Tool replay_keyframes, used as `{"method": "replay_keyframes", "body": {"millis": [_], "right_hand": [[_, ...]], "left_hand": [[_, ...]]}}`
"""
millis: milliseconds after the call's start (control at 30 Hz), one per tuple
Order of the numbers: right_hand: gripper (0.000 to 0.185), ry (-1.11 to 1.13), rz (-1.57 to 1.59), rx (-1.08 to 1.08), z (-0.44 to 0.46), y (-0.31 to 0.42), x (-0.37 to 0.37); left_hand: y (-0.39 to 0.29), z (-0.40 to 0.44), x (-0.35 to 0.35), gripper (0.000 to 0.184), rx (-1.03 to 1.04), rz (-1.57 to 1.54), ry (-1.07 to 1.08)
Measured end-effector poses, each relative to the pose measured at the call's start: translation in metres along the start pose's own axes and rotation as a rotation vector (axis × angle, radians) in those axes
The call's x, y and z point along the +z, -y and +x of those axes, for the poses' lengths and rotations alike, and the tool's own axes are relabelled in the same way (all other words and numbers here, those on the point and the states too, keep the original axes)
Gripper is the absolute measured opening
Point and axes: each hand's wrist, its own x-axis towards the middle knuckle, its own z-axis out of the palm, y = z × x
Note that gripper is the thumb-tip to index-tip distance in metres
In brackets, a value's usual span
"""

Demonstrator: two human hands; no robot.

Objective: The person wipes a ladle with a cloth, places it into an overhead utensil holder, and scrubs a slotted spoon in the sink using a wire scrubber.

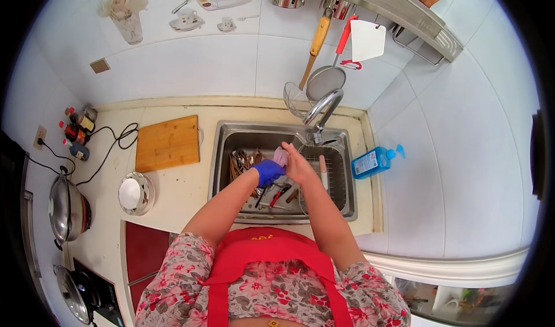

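So both my hands are over the sink [254, 126] right now, pretty much touching each other. My left hand [269, 173] has a blue glove on and my right hand [298, 164] is bare. Squeezed in the gap between them is a small pinkish-lilac bundle [280, 156], looks soft and crumpled, might be cloth or another glove, honestly can't tell. My right fingers are up alongside it, and the gloved ones are bunched right at its lower left. Most of my fingertips are hidden, so I can't tell whether either hand is actually pinching it or how tightly.

Just left of my grip and lower down, a messy pile of utensils [240, 165] lies in the basin. Below my hands, on the side toward me, there's a red-handled tool [276, 197] lying at a slant. To the right of my grip is a wire rack [337, 177], with a long narrow thing with a pale handle [323, 164] over it. The faucet [328, 115] arches up beyond my right hand, and the blue pump bottle [370, 163] is further right, outside the sink.

Out left of my grip on the counter [179, 200] is a wooden cutting board [167, 144], then some stacked bowls [132, 194] further left and closer to me. A mesh strainer [325, 83] hangs on the wall past the faucet.
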Motion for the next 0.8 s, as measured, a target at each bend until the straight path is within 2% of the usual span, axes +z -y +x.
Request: {"method": "replay_keyframes", "body": {"millis": [33,100,133,200,300,433,633,700,733,800], "right_hand": [[0.073,0.0,0.001,-0.001,-0.003,-0.003,-0.001],[0.073,0.268,0.027,-0.017,-0.008,-0.006,0.0],[0.073,0.268,0.027,-0.018,-0.013,-0.002,0.011],[0.064,0.428,0.001,-0.101,-0.02,0.007,0.03],[0.06,0.351,-0.149,-0.153,-0.018,0.014,0.034],[0.052,0.256,-0.165,-0.167,-0.021,0.016,0.039],[0.034,0.161,-0.378,-0.139,-0.012,0.013,0.043],[0.022,0.117,-0.36,-0.074,-0.012,0.014,0.049],[0.022,0.118,-0.36,-0.072,-0.011,0.012,0.049],[0.017,0.08,-0.355,-0.082,-0.006,0.009,0.047]], "left_hand": [[-0.002,-0.002,0.001,0.016,0.0,0.001,0.0],[-0.004,-0.006,0.005,0.023,-0.045,-0.637,0.356],[-0.004,-0.01,0.009,0.023,-0.045,-0.636,0.356],[-0.004,-0.014,0.016,0.027,-0.075,-0.867,0.443],[0.002,-0.015,0.016,0.027,-0.081,-0.95,0.541],[0.0,-0.02,0.012,0.027,-0.074,-0.947,0.592],[0.005,-0.012,0.013,0.029,-0.155,-0.62,0.402],[0.01,-0.003,0.009,0.025,-0.132,-0.277,0.254],[0.025,0.017,0.009,0.025,-0.132,-0.278,0.254],[0.059,0.06,0.011,0.027,0.474,0.625,-0.223]]}}
